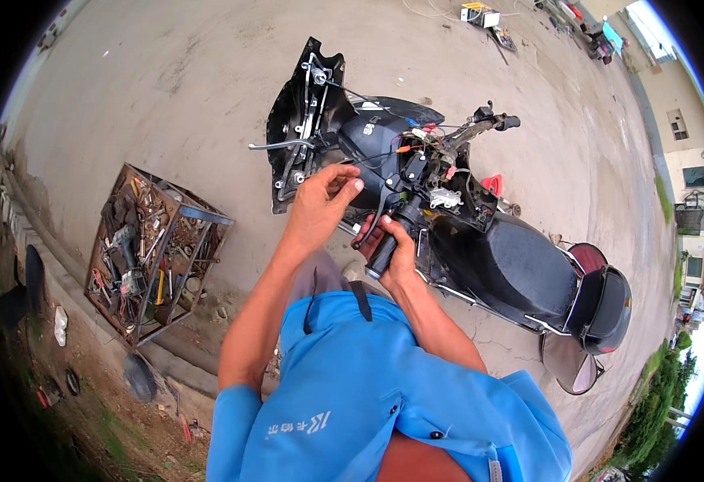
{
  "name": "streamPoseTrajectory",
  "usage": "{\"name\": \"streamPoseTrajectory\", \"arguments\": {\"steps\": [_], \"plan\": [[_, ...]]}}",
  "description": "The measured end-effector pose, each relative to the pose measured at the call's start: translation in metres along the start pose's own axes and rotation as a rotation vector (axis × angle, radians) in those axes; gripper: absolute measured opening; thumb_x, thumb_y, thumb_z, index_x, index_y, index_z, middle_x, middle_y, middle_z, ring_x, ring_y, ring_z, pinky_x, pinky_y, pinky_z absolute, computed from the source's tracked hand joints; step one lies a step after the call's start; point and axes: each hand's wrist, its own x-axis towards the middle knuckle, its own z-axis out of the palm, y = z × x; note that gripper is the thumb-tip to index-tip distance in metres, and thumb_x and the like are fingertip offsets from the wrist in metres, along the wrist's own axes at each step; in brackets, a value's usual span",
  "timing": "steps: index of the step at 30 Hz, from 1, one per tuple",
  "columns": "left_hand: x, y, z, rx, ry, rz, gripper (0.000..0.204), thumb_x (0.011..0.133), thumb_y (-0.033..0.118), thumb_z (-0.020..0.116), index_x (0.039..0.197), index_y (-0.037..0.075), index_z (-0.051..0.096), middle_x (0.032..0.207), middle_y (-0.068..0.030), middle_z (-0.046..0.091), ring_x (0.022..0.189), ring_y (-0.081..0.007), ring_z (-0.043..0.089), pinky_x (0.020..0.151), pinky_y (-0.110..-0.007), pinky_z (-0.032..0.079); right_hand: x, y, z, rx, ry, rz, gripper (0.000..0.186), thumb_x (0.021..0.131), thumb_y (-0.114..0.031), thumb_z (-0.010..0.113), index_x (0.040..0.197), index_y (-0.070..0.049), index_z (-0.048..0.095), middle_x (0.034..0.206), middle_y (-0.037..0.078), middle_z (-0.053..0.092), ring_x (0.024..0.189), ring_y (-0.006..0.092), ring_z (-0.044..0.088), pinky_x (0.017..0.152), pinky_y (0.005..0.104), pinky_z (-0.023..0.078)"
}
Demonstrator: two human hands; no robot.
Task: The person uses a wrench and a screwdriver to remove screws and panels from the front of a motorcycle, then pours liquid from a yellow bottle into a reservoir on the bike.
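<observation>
A black electric scooter or motorcycle (pixel 508 261) stands before me, with its front panelling opened and its wiring bare. My right hand (pixel 398 249) is wrapped round the near black handlebar grip (pixel 382 255), the thumb lying along its side. Raised just left of the handlebar is my left hand (pixel 328 197), its fingers bent and a gap showing between thumb and forefinger; I see nothing held in it. A dark cable (pixel 378 218) curves down beside the grip. Loose connectors and coloured wires (pixel 416 145) crowd the middle of the handlebar. A silver lever (pixel 283 145) sticks out across the black front panel (pixel 310 104).
At left stands a rusty metal tool cart (pixel 199 215), full of spanners, a power tool (pixel 125 245) and small parts. A red funnel-like piece (pixel 492 185) is beyond the scooter. The far handlebar grip (pixel 508 123) points away. A black top box (pixel 605 309) sits behind the seat.
</observation>
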Motion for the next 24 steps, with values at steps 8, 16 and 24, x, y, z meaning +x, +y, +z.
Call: {"name": "streamPoseTrajectory", "arguments": {"steps": [8,16,24], "plan": [[0.110,-0.007,0.059,0.045,-0.450,-0.258,0.043,0.089,0.034,0.085,0.107,-0.004,0.076,0.095,-0.0144,0.077,0.089,-0.0200,0.071,0.082,-0.035,0.055,0.002,-0.001,-0.005,0.227,-0.409,0.115,0.081,0.101,-0.059,0.059,0.152,0.003,0.049,0.149,0.023,0.057,0.140,0.0371,0.055,0.122,0.0516,0.040],[0.128,-0.031,0.073,0.142,-0.516,-0.198,0.037,0.085,0.028,0.090,0.099,-0.003,0.076,0.087,-0.0082,0.073,0.078,-0.0136,0.066,0.071,-0.030,0.053,0.005,0.003,-0.009,0.101,-0.110,-0.007,0.025,0.089,-0.024,0.070,0.098,-0.003,0.063,0.080,0.006,0.057,0.075,0.0201,0.055,0.071,0.0380,0.048],[0.139,-0.034,0.079,0.096,-0.548,-0.153,0.040,0.080,0.034,0.090,0.092,-0.002,0.076,0.086,-0.0133,0.075,0.080,-0.0210,0.068,0.075,-0.038,0.053,0.009,0.004,-0.044,0.034,-0.179,0.004,0.035,0.093,-0.031,0.072,0.108,0.000,0.064,0.092,0.009,0.062,0.087,0.0236,0.062,0.080,0.0406,0.053]]}}
